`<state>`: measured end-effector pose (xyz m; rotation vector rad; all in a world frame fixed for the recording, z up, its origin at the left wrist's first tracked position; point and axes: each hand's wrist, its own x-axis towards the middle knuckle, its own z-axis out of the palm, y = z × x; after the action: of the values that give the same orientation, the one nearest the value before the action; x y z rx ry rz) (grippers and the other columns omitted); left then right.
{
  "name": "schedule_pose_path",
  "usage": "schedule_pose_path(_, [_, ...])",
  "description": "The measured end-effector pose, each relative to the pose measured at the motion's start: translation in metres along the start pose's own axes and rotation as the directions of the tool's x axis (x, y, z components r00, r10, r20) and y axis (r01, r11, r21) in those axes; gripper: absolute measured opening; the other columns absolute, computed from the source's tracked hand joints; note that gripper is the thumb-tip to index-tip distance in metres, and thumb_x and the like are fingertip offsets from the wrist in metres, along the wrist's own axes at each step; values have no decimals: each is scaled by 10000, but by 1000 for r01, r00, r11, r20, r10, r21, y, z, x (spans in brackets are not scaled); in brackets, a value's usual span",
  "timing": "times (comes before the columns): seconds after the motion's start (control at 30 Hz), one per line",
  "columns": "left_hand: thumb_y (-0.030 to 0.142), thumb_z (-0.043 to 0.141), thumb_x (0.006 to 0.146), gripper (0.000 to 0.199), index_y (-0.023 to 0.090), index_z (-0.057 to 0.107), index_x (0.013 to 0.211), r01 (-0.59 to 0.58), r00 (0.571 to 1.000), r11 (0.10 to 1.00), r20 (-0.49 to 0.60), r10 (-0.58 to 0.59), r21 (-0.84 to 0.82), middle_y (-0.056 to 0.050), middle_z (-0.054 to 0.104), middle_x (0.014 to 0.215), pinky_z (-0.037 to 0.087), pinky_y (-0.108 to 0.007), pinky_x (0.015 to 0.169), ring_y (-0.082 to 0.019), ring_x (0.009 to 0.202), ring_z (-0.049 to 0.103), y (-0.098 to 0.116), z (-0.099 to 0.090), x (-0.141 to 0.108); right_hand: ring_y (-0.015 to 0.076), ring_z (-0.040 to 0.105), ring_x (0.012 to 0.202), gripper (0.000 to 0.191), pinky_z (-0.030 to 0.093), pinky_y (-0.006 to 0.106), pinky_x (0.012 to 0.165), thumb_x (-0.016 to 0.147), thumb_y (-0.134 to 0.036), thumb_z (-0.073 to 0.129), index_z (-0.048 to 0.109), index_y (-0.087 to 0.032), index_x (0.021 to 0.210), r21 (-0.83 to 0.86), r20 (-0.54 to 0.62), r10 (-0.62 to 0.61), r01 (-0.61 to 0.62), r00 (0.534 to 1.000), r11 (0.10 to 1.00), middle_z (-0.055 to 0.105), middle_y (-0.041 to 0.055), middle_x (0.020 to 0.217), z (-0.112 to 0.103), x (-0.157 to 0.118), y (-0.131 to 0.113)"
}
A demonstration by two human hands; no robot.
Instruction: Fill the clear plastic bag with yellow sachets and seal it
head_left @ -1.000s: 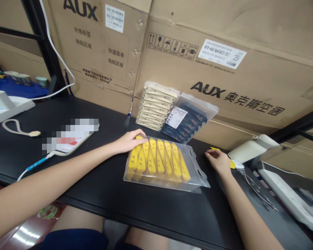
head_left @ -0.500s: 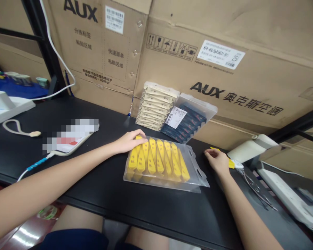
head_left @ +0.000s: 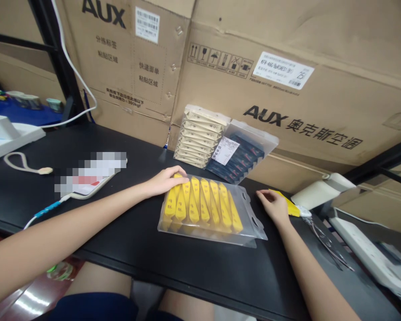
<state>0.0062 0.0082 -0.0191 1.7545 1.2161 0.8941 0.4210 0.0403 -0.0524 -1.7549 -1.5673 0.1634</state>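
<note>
A clear plastic bag (head_left: 250,223) filled with a row of yellow packets (head_left: 205,203) lies on the black table, its slotted flap toward the right. My left hand (head_left: 169,179) grips the bag's upper left corner, thumb over the front and fingers round the top edge. To the right of the flap, my right hand (head_left: 272,206) hovers low over the table, apart from the bag. Its fingers are loosely bent and nothing shows between them. Just behind that hand lies a yellow piece of packaging (head_left: 292,207), partly hidden by it.
A bag of cream packets (head_left: 200,138) and a bag of dark packets (head_left: 242,151) lean against large cardboard boxes (head_left: 220,84). A phone (head_left: 96,178) with a cable lies at left. At right are a white cylinder (head_left: 317,194), loose wires (head_left: 327,245) and a power strip (head_left: 364,249).
My right hand has shifted slightly left, toward the bag, uncovering more of the yellow packaging behind it. My left hand keeps its grip, and the bag has hardly moved.
</note>
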Motion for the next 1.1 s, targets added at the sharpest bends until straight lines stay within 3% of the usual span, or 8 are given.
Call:
schedule_pose_path(0.17, [398, 641, 689, 288, 196, 606, 892, 83, 995, 974, -38, -93, -211, -11, 631, 895, 426, -293, 759, -201, 874, 589, -2, 7, 0, 253, 656, 815, 332, 490, 405, 808, 633, -480, 624, 700, -185, 765, 13, -12, 8, -8, 1000, 1000, 724, 80, 824, 4, 3, 7])
schedule_pose_path(0.37, [342, 685, 659, 301, 189, 594, 902, 116, 989, 921, -44, -143, -373, -13, 649, 882, 439, -285, 745, -184, 839, 607, 2, 11, -3, 267, 662, 769, 351, 504, 405, 742, 635, -410, 560, 686, -127, 800, 28, -193, 119, -115, 974, 993, 715, 141, 821, 1, 7, 20])
schedule_pose_path(0.7, [344, 697, 646, 308, 191, 602, 896, 132, 986, 921, -51, -161, -365, 8, 639, 819, 434, -283, 736, -177, 811, 609, 6, 10, -4, 273, 660, 764, 288, 497, 379, 736, 626, -292, 529, 675, -125, 809, -72, -354, 97, -131, 930, 989, 705, 133, 798, -18, 4, 9])
schedule_pose_path(0.87, [359, 694, 640, 316, 196, 600, 894, 119, 988, 927, -53, -147, -354, 11, 628, 801, 441, -287, 717, -182, 791, 609, 3, 10, -3, 289, 648, 798, 286, 480, 417, 766, 650, -308, 538, 679, -152, 844, -184, -370, 84, -161, 925, 970, 689, 123, 783, -40, 5, 13])
schedule_pose_path(0.97, [354, 687, 647, 309, 191, 604, 896, 110, 989, 935, -57, -137, -336, 4, 630, 820, 440, -287, 725, -182, 803, 604, 3, 10, -3, 333, 631, 781, 215, 464, 466, 718, 568, -309, 629, 684, -201, 745, -265, -344, 139, -238, 929, 935, 657, 114, 673, -51, 6, 23])
schedule_pose_path(1.1, [351, 687, 646, 313, 187, 600, 899, 117, 988, 936, -56, -143, -332, 2, 626, 817, 438, -290, 730, -183, 801, 601, 3, 10, -2, 373, 623, 804, 191, 454, 499, 696, 493, -321, 684, 656, -228, 657, -329, -280, 193, -283, 940, 901, 655, 119, 674, -48, 6, 33])
